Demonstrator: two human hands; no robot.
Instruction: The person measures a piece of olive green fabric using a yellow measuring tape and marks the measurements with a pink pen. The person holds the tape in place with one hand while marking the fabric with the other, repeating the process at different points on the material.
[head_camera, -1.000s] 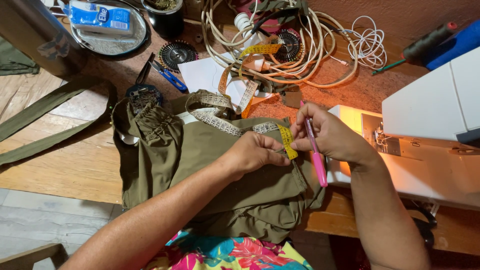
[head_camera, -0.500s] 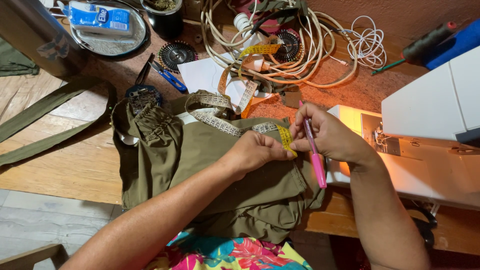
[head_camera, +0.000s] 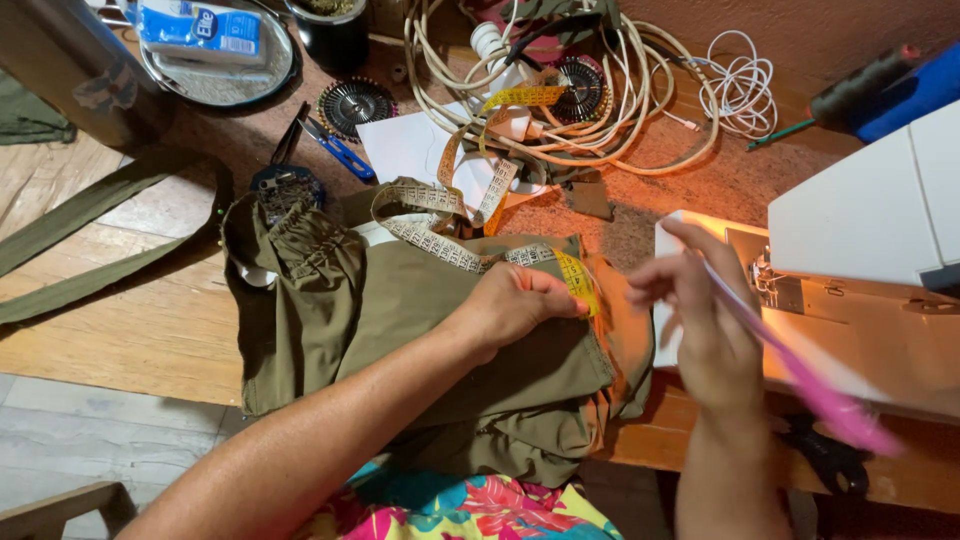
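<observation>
An olive-green garment (head_camera: 420, 340) is spread flat at the near edge of the wooden table (head_camera: 130, 330), and every other place is given from it. On its upper right part, the left hand (head_camera: 515, 305) is pressed down with fingers curled, so that the yellow end of a measuring tape (head_camera: 575, 278) is pinned against the cloth. Just right of the garment, off its edge, the right hand (head_camera: 700, 320) is blurred; a pink pen (head_camera: 800, 375) is gripped in its closed fingers, with the tip clear of the cloth. By the look of it, the measure is laid and held, but no mark can be made out on the fabric, so the marking is judged not yet done. Right of the garment, a white sewing machine (head_camera: 880, 220) is lit. Beyond the garment, the rest of the tape is looped towards a tangle of white cables (head_camera: 600, 120). Blue-handled snips (head_camera: 335, 150) lie beyond its upper left corner.
</observation>
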